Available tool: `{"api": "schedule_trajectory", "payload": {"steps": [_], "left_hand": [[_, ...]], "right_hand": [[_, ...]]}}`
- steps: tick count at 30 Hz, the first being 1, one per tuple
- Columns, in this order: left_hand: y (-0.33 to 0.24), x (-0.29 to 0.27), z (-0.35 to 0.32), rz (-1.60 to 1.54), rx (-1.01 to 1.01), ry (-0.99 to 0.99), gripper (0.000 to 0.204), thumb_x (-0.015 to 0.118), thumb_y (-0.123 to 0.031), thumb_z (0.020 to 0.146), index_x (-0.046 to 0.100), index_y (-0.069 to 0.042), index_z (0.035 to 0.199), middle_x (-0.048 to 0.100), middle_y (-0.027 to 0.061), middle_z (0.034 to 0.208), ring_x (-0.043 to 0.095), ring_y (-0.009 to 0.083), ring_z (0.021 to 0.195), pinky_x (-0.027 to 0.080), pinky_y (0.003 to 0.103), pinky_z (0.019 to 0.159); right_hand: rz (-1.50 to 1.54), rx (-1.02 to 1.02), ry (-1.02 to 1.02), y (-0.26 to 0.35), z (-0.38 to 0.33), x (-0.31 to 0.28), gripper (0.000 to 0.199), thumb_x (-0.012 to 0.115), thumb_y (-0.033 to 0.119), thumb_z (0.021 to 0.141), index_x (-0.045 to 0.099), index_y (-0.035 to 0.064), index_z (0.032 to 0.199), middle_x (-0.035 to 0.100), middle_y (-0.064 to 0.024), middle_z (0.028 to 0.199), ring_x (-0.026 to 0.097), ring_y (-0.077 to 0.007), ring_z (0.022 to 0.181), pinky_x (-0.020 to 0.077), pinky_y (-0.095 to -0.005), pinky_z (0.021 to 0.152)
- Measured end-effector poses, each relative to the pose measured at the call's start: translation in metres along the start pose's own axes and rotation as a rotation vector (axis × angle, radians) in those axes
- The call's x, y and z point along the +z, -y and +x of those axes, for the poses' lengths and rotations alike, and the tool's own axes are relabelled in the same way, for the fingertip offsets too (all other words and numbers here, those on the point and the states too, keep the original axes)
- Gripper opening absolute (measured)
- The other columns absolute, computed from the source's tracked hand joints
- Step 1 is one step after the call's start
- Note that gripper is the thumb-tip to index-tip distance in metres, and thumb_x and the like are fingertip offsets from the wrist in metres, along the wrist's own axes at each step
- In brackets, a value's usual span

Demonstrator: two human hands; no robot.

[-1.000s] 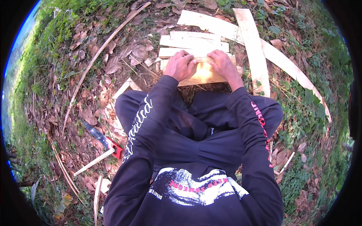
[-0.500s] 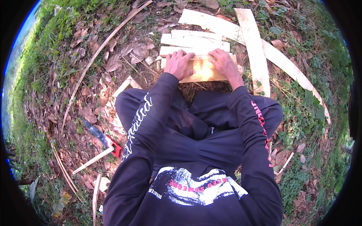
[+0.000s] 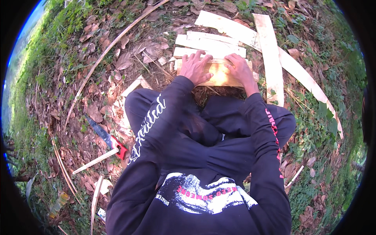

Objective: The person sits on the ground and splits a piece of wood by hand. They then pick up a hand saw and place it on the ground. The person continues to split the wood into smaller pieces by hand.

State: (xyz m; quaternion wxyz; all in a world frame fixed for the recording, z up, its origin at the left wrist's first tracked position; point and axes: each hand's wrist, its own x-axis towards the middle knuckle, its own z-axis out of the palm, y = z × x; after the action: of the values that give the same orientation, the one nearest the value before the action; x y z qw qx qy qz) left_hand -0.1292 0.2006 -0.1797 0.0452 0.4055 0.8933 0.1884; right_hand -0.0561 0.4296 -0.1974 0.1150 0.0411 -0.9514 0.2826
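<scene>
I crouch over a short yellowish wooden board (image 3: 219, 75) lying on the leaf-strewn ground just past my knees. My left hand (image 3: 194, 66) lies on its left end, fingers spread over the top edge. My right hand (image 3: 240, 69) rests on its right end, fingers curled along the far edge. Beyond the board, touching it or close to it, lie pale wooden slats (image 3: 209, 45) stacked side by side.
A long pale plank (image 3: 270, 55) lies at the right, and another long strip (image 3: 305, 78) runs diagonally behind it. A machete with a red handle (image 3: 106, 137) lies at my left beside thin sticks (image 3: 95, 161). Dry leaves and grass surround everything.
Both hands have stayed on the board, shifting slightly; the view has tilted a little.
</scene>
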Motion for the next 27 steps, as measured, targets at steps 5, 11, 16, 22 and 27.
{"api": "schedule_trajectory", "payload": {"steps": [5, 11, 16, 22, 27], "left_hand": [[0.007, 0.009, 0.003, -0.076, -0.030, -0.190, 0.051, 0.065, -0.054, 0.087, 0.059, -0.017, 0.121, 0.058, 0.0124, 0.115, 0.060, 0.0303, 0.105, 0.038, 0.048, 0.097], [0.018, 0.029, 0.010, 0.027, -0.131, -0.232, 0.037, 0.058, -0.043, 0.093, 0.066, -0.007, 0.095, 0.064, 0.0117, 0.089, 0.062, 0.0287, 0.092, 0.043, 0.045, 0.085], [0.011, 0.016, 0.012, -0.029, -0.190, -0.165, 0.038, 0.057, -0.043, 0.093, 0.068, -0.007, 0.093, 0.067, 0.0137, 0.088, 0.064, 0.0303, 0.091, 0.043, 0.047, 0.085], [0.011, 0.020, 0.010, -0.066, -0.217, -0.200, 0.035, 0.059, -0.039, 0.089, 0.069, -0.006, 0.091, 0.068, 0.0144, 0.088, 0.065, 0.0312, 0.091, 0.042, 0.048, 0.085], [0.012, 0.032, 0.012, -0.110, -0.216, -0.242, 0.035, 0.062, -0.038, 0.087, 0.068, -0.006, 0.100, 0.068, 0.0147, 0.094, 0.063, 0.0309, 0.097, 0.040, 0.047, 0.090]], "right_hand": [[0.023, 0.014, 0.022, 0.001, 0.001, -0.001, 0.027, 0.069, 0.012, 0.083, 0.067, 0.0022, 0.109, 0.065, -0.0122, 0.107, 0.060, -0.0324, 0.105, 0.0465, -0.0417, 0.094], [0.058, 0.048, 0.041, 0.000, 0.002, -0.002, 0.029, 0.069, 0.012, 0.083, 0.067, 0.0012, 0.110, 0.065, -0.0139, 0.106, 0.061, -0.0334, 0.103, 0.0475, -0.0410, 0.093], [0.066, 0.054, 0.059, -0.004, 0.004, -0.003, 0.029, 0.068, 0.011, 0.084, 0.067, -0.0007, 0.111, 0.066, -0.0157, 0.107, 0.064, -0.0343, 0.102, 0.0491, -0.0396, 0.091], [0.075, 0.065, 0.128, 0.010, 0.009, -0.010, 0.028, 0.064, 0.009, 0.086, 0.065, -0.0007, 0.112, 0.064, -0.0152, 0.111, 0.063, -0.0338, 0.103, 0.0487, -0.0384, 0.091], [0.014, 0.099, 0.147, 0.021, 0.002, -0.010, 0.030, 0.060, 0.011, 0.089, 0.062, 0.0008, 0.118, 0.061, -0.0149, 0.115, 0.060, -0.0329, 0.107, 0.0475, -0.0397, 0.094]]}}
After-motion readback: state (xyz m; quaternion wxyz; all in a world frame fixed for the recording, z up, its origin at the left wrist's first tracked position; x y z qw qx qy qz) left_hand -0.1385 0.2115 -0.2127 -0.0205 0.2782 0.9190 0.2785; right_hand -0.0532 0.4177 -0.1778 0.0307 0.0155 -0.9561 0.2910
